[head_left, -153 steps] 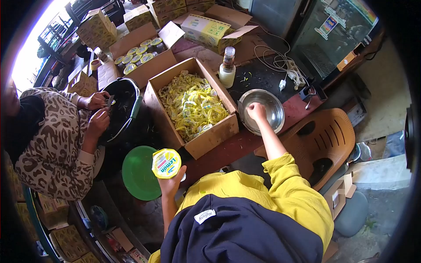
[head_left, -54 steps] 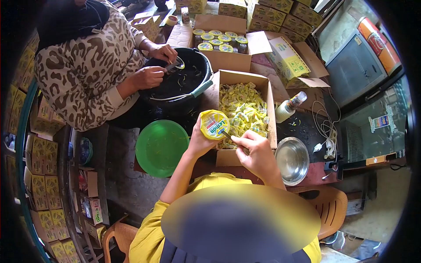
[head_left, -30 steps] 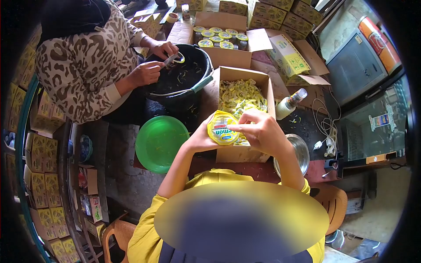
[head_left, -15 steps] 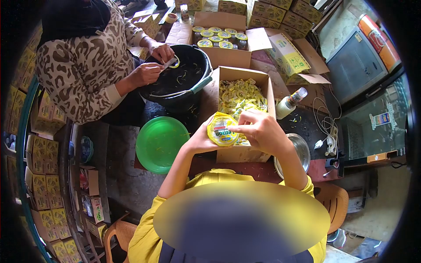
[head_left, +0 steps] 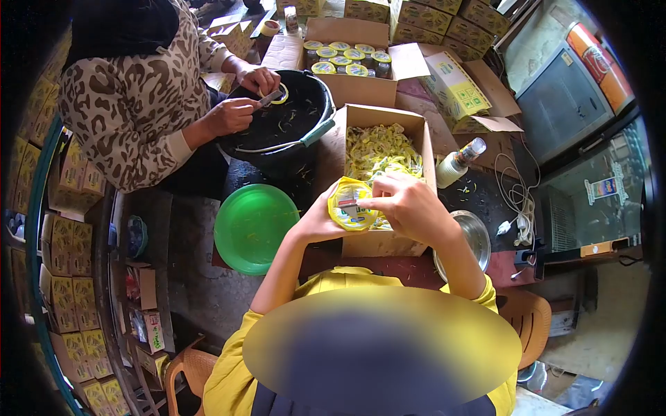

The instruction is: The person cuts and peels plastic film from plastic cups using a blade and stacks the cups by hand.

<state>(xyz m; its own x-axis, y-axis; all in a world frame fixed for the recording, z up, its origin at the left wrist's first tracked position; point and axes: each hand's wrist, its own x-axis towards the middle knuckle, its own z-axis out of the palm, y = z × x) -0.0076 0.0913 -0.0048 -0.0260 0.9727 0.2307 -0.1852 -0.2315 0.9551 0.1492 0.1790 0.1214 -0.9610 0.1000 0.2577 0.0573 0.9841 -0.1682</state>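
A cup with a yellow, printed lemon lid (head_left: 352, 204) faces up, and my left hand (head_left: 320, 218) is wrapped round its left side. My right hand (head_left: 409, 206) is closed at the lid's right side, with its index finger over the lid; whatever is in its fingers is too hidden to name. Behind both hands stands an open cardboard box (head_left: 383, 246) filled with yellow and clear scraps (head_left: 381, 149). To the left lies a green basin (head_left: 255, 232) with a few thin yellow strips in it. A metal bowl (head_left: 479, 243) is partly covered by my right forearm.
A co-worker (head_left: 132, 104) at the upper left holds a blade and a yellow ring over a black bucket (head_left: 277, 152). Behind are a box of lidded cups (head_left: 357, 87), a cup stack (head_left: 451, 170) and a cable (head_left: 510, 197). Orange chairs (head_left: 524, 322) stand near me.
My right hand has come from the metal bowl to the cup, which my left hand has raised over the box. In the last half second, my right hand has shifted slightly left over the lid.
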